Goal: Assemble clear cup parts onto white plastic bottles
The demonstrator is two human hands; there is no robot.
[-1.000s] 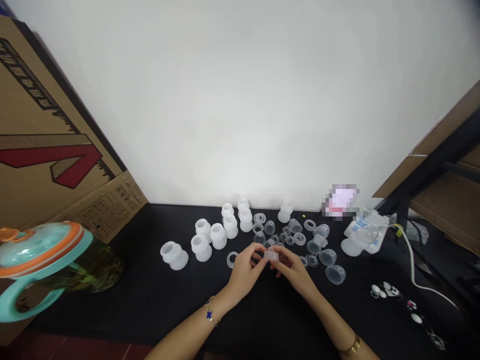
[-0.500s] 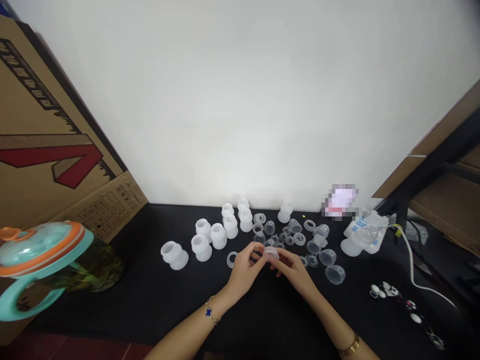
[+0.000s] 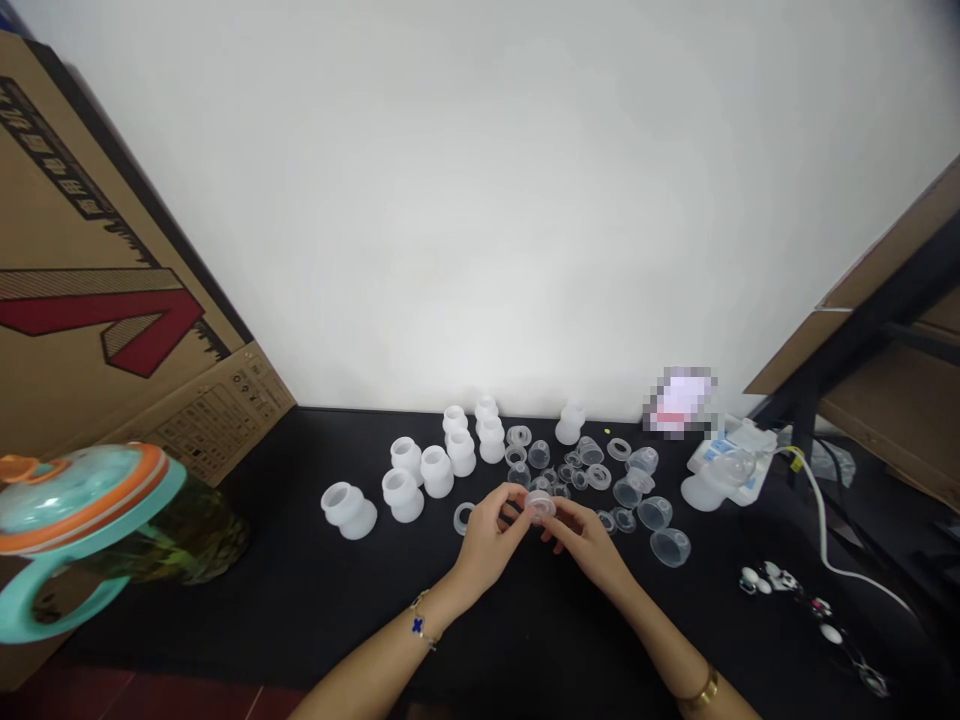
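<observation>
Between the fingertips of both hands is a small clear bottle collar ring point(image 3: 540, 503), held just above the black table. My left hand point(image 3: 491, 530) pinches its left side and my right hand point(image 3: 585, 540) its right side. Close behind lie several clear rings, nipples and small round parts point(image 3: 565, 476). Clear dome caps point(image 3: 670, 546) lie to the right of my right hand. One loose ring point(image 3: 464, 517) rests beside my left hand. Several white, waisted small bottles point(image 3: 437, 472) stand open-topped to the left, and one lies tilted at the front.
A teal-lidded jug point(image 3: 127, 530) stands at the left by a large cardboard box point(image 3: 105, 250). At the right are an assembled bottle point(image 3: 709, 488), a white packet point(image 3: 754, 450), a white cable point(image 3: 823, 530) and a beaded strap point(image 3: 817, 610). A pale wall rises behind the black table point(image 3: 300, 600).
The ring between my fingers has tilted slightly, showing more of its top face. Both hands stay nearly in place.
</observation>
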